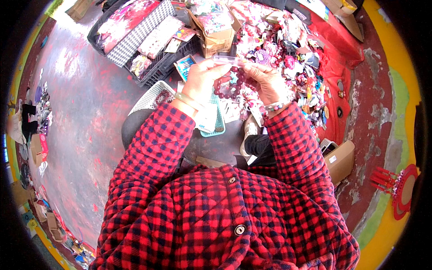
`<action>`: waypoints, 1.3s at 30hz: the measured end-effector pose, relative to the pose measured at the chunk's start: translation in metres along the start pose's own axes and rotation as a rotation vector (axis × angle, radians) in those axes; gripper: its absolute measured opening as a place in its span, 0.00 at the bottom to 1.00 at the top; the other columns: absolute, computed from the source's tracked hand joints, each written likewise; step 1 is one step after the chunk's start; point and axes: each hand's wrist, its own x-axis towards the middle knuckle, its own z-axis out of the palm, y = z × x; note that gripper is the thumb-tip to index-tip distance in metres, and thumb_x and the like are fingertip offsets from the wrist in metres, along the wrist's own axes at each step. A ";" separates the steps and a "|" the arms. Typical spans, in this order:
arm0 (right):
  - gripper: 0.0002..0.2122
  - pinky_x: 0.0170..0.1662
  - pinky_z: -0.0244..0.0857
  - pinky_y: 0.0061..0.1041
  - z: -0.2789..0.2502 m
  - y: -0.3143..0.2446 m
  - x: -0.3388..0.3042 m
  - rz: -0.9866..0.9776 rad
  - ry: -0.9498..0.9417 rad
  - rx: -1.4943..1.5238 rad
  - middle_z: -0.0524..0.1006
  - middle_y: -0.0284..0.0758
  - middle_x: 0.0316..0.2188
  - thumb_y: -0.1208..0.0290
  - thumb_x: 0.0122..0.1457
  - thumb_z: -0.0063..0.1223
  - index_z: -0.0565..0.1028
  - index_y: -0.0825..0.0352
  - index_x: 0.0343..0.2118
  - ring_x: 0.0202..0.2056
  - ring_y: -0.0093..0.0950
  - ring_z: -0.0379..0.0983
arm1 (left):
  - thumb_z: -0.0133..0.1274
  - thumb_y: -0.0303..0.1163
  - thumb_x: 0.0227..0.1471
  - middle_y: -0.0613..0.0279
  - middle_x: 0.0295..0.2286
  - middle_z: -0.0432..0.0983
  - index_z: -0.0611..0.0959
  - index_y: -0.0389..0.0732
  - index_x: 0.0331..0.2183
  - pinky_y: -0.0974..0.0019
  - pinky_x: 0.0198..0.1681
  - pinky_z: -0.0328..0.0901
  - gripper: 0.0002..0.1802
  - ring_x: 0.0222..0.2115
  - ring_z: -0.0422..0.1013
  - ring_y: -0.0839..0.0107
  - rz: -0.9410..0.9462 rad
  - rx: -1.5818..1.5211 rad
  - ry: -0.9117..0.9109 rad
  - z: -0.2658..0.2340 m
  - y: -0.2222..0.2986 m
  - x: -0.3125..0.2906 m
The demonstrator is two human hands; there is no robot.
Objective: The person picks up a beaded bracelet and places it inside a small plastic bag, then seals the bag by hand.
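Note:
My left hand [202, 80] and my right hand [268, 84] are raised in front of me, thumbs and fingers pinched on a clear plastic bag [227, 60]. Just below its upper edge shows a dark red bead bracelet [223, 92], between my two hands. Whether the beads lie inside the plastic or behind it, I cannot tell. Under my left forearm stands a white plastic basket [143, 102] with more dark red beads in it. A light blue basket [219, 124] is below the bracelet, with white packaging [206, 118] at its left side.
Ahead are a black crate [155, 74] of packets, an open cardboard box [218, 42] and a small blue-and-white box [184, 66]. A heap of hair accessories [292, 58] spreads over a red cloth [335, 72] at right. Another cardboard box [340, 162] stands by my right elbow.

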 end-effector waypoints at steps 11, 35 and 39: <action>0.02 0.32 0.60 0.14 -0.006 0.008 0.004 -0.145 -0.011 -0.142 0.74 0.28 0.23 0.78 0.52 0.51 0.74 0.69 0.27 0.26 0.15 0.67 | 0.45 0.25 0.52 0.53 0.34 0.74 0.74 0.30 0.38 0.63 0.38 0.69 0.11 0.32 0.72 0.66 -0.059 -0.128 -0.023 0.004 0.000 -0.001; 0.08 0.40 0.63 0.19 0.009 0.010 -0.004 -0.144 -0.044 -0.010 0.77 0.31 0.29 0.79 0.49 0.54 0.76 0.69 0.35 0.32 0.19 0.71 | 0.54 0.27 0.46 0.65 0.28 0.75 0.80 0.34 0.33 0.78 0.33 0.66 0.09 0.28 0.70 0.81 0.188 0.093 0.035 0.008 -0.001 -0.008; 0.09 0.38 0.64 0.18 0.013 0.013 -0.005 -0.155 -0.057 0.098 0.77 0.31 0.29 0.79 0.49 0.54 0.76 0.69 0.35 0.31 0.19 0.71 | 0.54 0.27 0.46 0.65 0.27 0.75 0.80 0.34 0.32 0.78 0.31 0.66 0.09 0.27 0.70 0.81 0.248 0.184 0.055 0.009 -0.002 -0.009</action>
